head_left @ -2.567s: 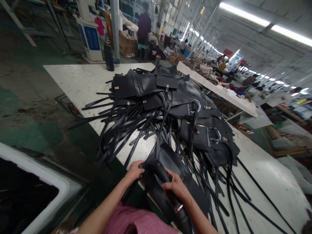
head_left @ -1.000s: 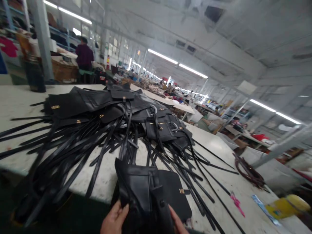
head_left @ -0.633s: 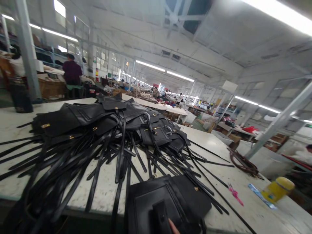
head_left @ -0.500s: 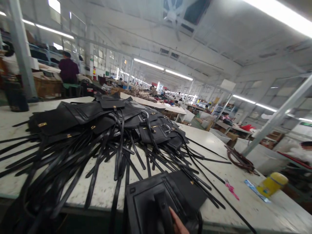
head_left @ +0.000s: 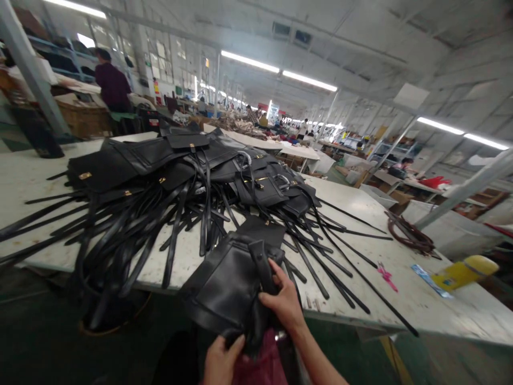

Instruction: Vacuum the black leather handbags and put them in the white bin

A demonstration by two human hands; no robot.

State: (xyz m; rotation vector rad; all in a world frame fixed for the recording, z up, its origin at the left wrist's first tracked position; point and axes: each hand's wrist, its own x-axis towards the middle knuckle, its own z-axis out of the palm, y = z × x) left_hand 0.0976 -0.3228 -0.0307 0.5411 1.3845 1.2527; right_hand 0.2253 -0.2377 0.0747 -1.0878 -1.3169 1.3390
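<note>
A black leather-like bag [head_left: 224, 278] with a flap and a strap is tilted at the table's front edge, close to my body. My right hand [head_left: 282, 297] grips its right side, thumb on the near face and fingers by the strap. At the bottom edge of the bag, my left hand [head_left: 224, 355] pinches the material between thumb and fingers. Just beyond lies a large heap of similar black bags [head_left: 160, 155], with gold-coloured clasps and many long black straps [head_left: 172, 235] trailing toward me.
On the white table [head_left: 352, 203] at the right are a brown coiled cord [head_left: 409, 232], pink-handled snips [head_left: 387, 275], a blue-and-white packet [head_left: 430, 280] and a yellow bottle [head_left: 467, 271]. A dark cylinder [head_left: 38, 131] stands at the far left. A person in purple [head_left: 112, 80] sits beyond.
The bag has turned and come up off the table toward me. My left hand has come into view holding its lower edge, and more of my right hand shows. The view has shifted.
</note>
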